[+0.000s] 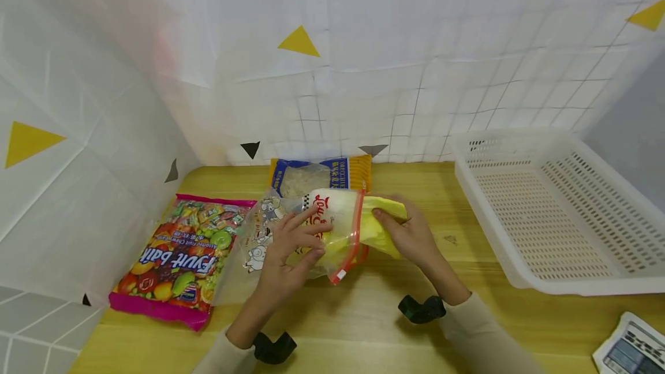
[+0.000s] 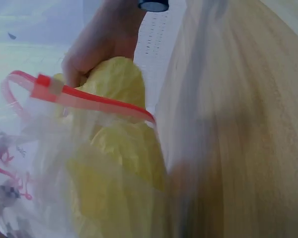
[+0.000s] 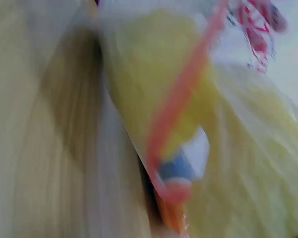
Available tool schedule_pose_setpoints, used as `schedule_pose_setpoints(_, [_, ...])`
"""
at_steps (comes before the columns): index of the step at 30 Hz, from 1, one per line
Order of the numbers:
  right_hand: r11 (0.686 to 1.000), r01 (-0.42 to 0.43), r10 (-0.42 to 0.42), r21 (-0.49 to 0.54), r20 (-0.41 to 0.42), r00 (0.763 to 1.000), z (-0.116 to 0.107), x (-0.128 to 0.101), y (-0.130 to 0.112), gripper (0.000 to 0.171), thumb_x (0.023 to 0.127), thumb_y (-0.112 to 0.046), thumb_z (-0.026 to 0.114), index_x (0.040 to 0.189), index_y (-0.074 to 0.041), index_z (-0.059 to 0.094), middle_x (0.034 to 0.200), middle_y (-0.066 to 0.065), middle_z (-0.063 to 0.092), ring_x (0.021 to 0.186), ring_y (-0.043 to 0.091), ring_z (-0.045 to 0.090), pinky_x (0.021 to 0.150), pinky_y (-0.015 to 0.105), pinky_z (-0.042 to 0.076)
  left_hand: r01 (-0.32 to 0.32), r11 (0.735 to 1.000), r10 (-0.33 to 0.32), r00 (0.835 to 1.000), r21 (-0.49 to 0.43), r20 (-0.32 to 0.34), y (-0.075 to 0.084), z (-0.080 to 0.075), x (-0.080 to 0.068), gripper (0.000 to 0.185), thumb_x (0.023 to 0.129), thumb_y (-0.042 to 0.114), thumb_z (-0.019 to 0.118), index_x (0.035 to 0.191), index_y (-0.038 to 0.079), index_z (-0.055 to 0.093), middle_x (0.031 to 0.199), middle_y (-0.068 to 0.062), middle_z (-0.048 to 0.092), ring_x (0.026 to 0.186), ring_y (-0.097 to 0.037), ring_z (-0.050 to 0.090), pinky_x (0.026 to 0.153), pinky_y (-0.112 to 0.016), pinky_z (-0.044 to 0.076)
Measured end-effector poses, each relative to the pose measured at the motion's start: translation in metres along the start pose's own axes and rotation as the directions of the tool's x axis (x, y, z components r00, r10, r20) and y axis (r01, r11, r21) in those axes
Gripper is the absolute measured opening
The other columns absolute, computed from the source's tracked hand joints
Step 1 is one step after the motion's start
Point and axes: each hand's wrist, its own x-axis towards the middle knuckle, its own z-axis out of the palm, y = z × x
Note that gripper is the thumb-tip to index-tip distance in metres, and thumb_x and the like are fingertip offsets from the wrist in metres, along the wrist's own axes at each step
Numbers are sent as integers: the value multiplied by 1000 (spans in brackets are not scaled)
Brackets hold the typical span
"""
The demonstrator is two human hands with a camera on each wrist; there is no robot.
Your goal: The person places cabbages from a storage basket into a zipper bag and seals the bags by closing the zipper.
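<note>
Left hand (image 1: 288, 247) grips a clear zip-lock plastic bag with a red seal strip (image 1: 291, 229), fingers spread and curled over its top. Right hand (image 1: 407, 235) pinches a yellow-and-white snack packet (image 1: 384, 221) lying half inside the bag's mouth. Both rest mid-table on the pale wooden tabletop (image 1: 363, 322). A pink fruit-candy bag (image 1: 179, 255) lies just left; a white perforated plastic basket (image 1: 550, 212) stands well apart, right.

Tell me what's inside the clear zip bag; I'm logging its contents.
Inside the zip bag, a yellow packet sits partway through its red-edged mouth. The left hand and printed plastic cover anything deeper.
</note>
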Motion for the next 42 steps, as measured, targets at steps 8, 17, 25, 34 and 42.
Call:
schedule_pose_setpoints(8, [992,-8,14,126,-44,999,3,1,-1,24,98,-10,67,120,-1,71,98,-1,74,76,4,67,66,23,57,92,989,-80,992,119,-100,-3,3,-2,23,87,-5,73,96,16,71,133,-10,70,144,-37,45,117,-72,14])
schedule_pose_setpoints(17, [953,297,-300,52,76,951,15,0,6,27,93,5,68,117,-7,75,108,9,65,101,7,58,85,20,53,155,979,-140,983,130,-117,-5,2,-4,20,88,-2,74,94,17,72,135,-8,69,146,-33,45,119,-71,9])
schedule_pose_setpoints(25, [930,-147,219,336,-188,957,39,-5,0,25,97,-10,69,118,3,69,93,-1,73,67,3,63,61,21,55,15,992,-10,999,128,-41,-4,5,-3,25,81,-5,77,91,18,73,132,-10,70,148,-32,42,115,-73,8])
schedule_pose_setpoints(34, [898,-149,77,414,184,980,35,-8,4,25,101,-6,60,124,5,64,108,-7,70,97,6,68,79,26,60,70,987,-56,994,147,-98,-4,-2,-1,25,83,-5,76,95,16,74,128,-12,72,145,-37,45,118,-72,8])
schedule_pose_setpoints(42, [954,251,-260,164,35,965,44,-9,10,30,90,5,70,120,-3,73,117,4,63,117,14,57,100,32,51,59,990,-48,995,129,-83,-3,-7,2,26,83,-7,75,94,16,73,128,-11,72,146,-33,44,120,-71,6])
